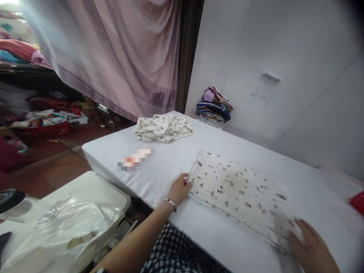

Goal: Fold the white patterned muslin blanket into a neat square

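A white cloth with small grey-green and brown prints lies folded into a flat rectangle on the table with a white cover. Its near-left edge is between the curled fingers of my left hand, which wears a bracelet at the wrist. At the cloth's right end is my right hand, smeared by motion, so its grip does not show clearly. Farther back on the table, a crumpled cloth with a similar print sits in a loose heap.
A blurred-out flat item rests on the table's left part. To the left stands a pale surface with clear plastic on it. Folded fabrics are stacked by the white wall. A pinkish curtain hangs behind; something red shows far right.
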The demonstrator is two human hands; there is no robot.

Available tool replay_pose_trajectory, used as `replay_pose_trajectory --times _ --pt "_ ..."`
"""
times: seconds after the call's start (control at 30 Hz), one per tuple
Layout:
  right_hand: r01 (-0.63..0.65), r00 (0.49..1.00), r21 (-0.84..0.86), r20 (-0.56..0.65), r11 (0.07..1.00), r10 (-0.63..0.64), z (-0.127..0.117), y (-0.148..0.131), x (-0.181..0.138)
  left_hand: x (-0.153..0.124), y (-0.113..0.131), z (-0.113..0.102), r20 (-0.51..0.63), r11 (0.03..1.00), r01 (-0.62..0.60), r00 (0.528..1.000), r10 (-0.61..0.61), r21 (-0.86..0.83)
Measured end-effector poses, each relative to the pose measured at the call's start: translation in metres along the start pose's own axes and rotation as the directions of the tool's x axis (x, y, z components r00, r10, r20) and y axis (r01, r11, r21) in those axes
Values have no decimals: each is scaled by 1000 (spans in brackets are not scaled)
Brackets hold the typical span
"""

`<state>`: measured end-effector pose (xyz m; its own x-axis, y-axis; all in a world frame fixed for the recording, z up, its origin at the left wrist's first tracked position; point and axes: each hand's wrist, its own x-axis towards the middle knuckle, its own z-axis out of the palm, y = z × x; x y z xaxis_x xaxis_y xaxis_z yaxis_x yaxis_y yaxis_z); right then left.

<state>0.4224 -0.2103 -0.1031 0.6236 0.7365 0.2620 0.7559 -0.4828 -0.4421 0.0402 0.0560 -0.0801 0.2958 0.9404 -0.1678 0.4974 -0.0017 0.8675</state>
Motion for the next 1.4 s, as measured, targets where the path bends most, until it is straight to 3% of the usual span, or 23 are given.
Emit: replay_pose_trajectory --times 0.1,0.2,0.27,0.37,0.57,0.73,0.87,1.0,1.13,1.2,1.27,1.33,1.4 --pt "296 955 -80 60 952 -292 25 -84 3 -1 -1 1 -12 999 -35 999 35 33" --pt "568 807 -83 250 819 -535 56 -162 3 -5 0 1 -39 994 -80 996 83 72" --pt "687 685 -66 394 724 -613 73 -195 2 -8 0 2 -58 992 -97 993 102 78" --pt "747 580 -34 522 664 -626 88 -211 -1 -12 -1 3 -82 993 -108 991 111 38" --pt "711 540 32 614 702 -575 79 -203 1 -15 -1 6 -72 991 -132 989 132 0" --pt "657 566 78 606 750 -559 79 -242 23 -14 -4 9 -45 986 -166 985 167 27" --pt "698 556 104 544 708 -628 108 -278 37 -13 -7 10 -45 980 -195 980 193 -48" --pt "724 530 113 540 680 -654 134 -282 34 -14 -7 9 -38 982 -157 987 154 -103" --pt "664 518 191 578 722 -630 132 -276 38 -14 -7 8 -6 981 -155 988 156 -118" --pt "601 564 220 565 768 -603 129 -280 53 -14 -8 8 9 980 -162 986 165 -119" --pt "546 654 183 517 818 -552 130 -287 77 -14 -9 8 16 978 -173 984 176 -114" --pt "502 739 80 477 861 -475 138 -296 105 -14 -9 8 17 978 -179 983 182 -112" --pt "466 786 -45 480 884 -390 150 -303 131 -14 -9 8 7 977 -178 984 180 -116"
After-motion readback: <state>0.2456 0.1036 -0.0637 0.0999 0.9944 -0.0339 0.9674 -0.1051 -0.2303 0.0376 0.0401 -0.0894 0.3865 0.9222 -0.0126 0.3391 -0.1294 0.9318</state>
